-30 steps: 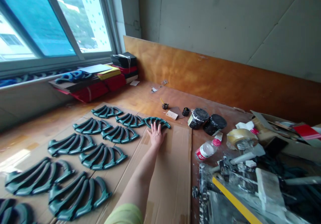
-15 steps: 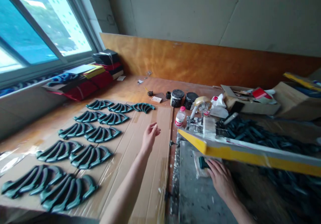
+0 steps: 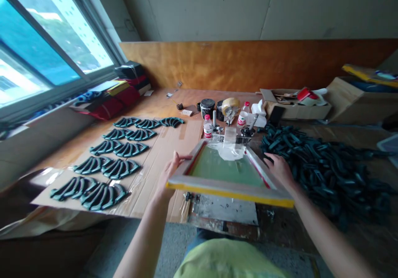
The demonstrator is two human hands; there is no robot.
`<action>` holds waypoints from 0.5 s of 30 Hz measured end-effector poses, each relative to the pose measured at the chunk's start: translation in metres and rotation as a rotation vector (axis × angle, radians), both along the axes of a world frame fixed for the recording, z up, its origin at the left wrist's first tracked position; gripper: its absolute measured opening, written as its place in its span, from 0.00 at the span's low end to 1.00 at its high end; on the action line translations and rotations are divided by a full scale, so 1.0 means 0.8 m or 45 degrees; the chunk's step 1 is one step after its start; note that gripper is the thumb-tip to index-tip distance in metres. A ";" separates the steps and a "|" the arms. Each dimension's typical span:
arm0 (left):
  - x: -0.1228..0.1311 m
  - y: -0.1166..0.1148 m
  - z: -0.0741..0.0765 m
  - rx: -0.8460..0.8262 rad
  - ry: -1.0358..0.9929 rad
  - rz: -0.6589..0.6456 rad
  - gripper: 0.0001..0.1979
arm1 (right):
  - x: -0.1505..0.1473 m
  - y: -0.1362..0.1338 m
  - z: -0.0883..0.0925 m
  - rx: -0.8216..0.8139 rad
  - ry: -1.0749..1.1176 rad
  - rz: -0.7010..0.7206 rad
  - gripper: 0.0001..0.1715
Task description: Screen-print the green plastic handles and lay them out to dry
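On the head view, my one feed, I have the frame [image 3: 217, 184] squarely between my two hands, its yellow-edged front bar facing me and its greenish mesh [image 3: 224, 171] stretched inside the rails. My left hand [image 3: 170, 172] is at the frame's left rail, thumb toward the top of it, the hand partly open; part of it is hidden behind the rail, so I cannot tell whether the fingers are closed on it. My right hand [image 3: 280, 168] is at the frame's right rail, fingers loosely curved and partly open; I cannot tell whether they grip the rail or only rest against it. Below the frame's front bar I see a stained grey plate [image 3: 226, 209], and at the frame's far end the metal clamp [image 3: 230, 137]. Left of the frame, rows of green fan-shaped parts [image 3: 104, 195] lie on cardboard [image 3: 149, 191]. Right of the frame, past my right hand, is a heap [image 3: 329, 174] of dark green pieces. Beyond the frame stand a tub [image 3: 207, 107], a red-capped bottle [image 3: 207, 128], a roll of tape [image 3: 230, 103] and, farther right, an open box [image 3: 298, 110].
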State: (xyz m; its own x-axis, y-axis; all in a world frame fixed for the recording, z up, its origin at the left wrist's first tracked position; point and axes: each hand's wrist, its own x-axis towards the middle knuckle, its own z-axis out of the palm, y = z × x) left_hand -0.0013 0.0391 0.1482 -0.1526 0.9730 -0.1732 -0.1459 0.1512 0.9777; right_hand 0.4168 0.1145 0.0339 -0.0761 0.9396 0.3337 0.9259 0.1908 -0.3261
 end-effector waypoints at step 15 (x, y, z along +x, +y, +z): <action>-0.003 -0.058 -0.213 -0.329 0.048 -0.132 0.47 | -0.186 0.067 0.064 -0.355 -0.375 0.367 0.10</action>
State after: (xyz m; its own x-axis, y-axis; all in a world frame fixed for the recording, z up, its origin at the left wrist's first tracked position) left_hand -0.0040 -0.0077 -0.0225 -0.0659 0.9080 -0.4137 -0.0808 0.4084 0.9092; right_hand 0.2681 0.1684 0.0850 -0.3988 0.9170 -0.0021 0.9089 0.3950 -0.1336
